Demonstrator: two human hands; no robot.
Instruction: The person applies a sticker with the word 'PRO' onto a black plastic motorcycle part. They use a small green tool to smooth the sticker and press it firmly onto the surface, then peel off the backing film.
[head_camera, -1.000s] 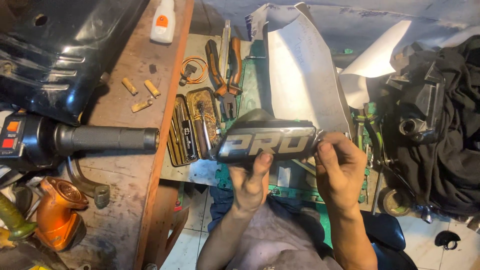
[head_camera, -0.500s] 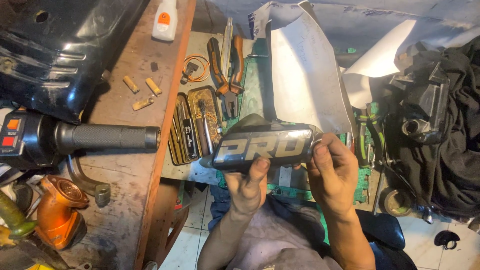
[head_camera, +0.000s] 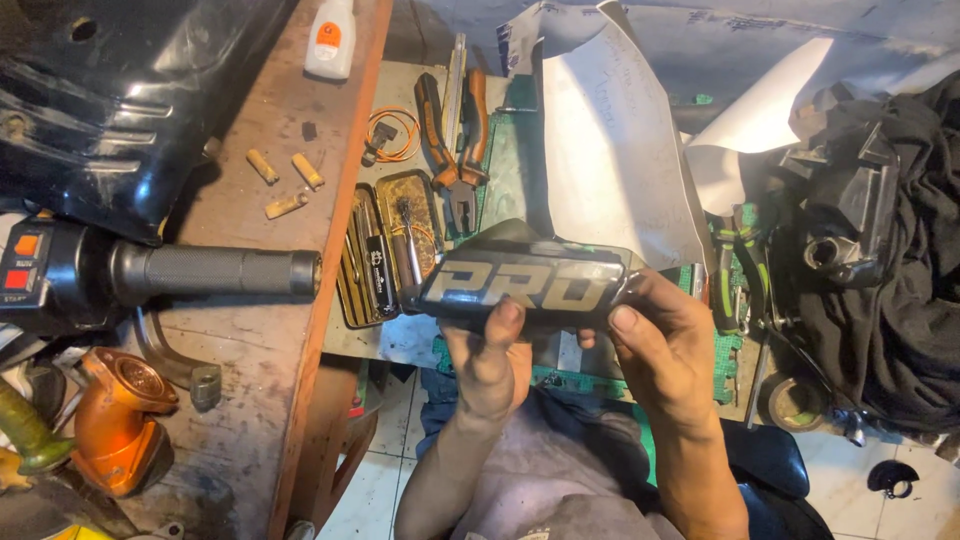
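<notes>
**Between both hands: a dark cover panel held up over the table**

Between my hands I am holding a dark, glossy cover panel (head_camera: 525, 283) with large silver lettering across its face. My left hand (head_camera: 490, 360) is pinching its lower edge, thumb pressing on the front, and my right hand (head_camera: 665, 345) is gripping the right end, fingers wrapping behind it. The panel is hovering level just above the table (head_camera: 250, 350), not resting on anything. Beyond my left hand an open tin of small tools (head_camera: 390, 250) is lying, with orange-handled pliers (head_camera: 455, 140) farther off. A black handlebar grip (head_camera: 215, 272) is pointing in from the left. White paper sheets (head_camera: 610, 150) are lying beyond my right hand. Judging by this, the panel is loose and fitted to nothing yet.
</notes>
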